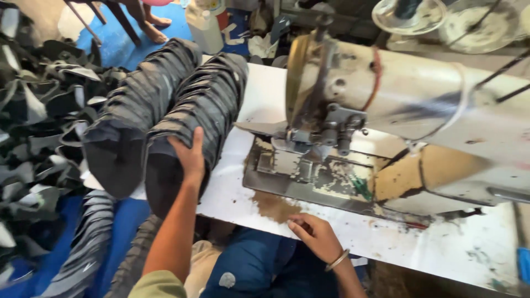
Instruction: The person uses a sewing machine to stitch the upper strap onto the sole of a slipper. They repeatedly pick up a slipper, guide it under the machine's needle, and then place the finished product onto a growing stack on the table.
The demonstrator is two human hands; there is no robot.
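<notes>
The person's left arm (174,232) is bare up to an olive-green short sleeve (157,284), the right wrist wears a thin, seemingly metal bangle (337,260), and the lap shows dark blue trousers (254,265).

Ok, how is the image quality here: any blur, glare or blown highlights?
Head view: overall soft with motion blur, strongest on the sewing machine at right and the heap of dark pieces at left. The white table is bright, near washed out. Left hand on the dark stack and right hand stay readable.
</notes>
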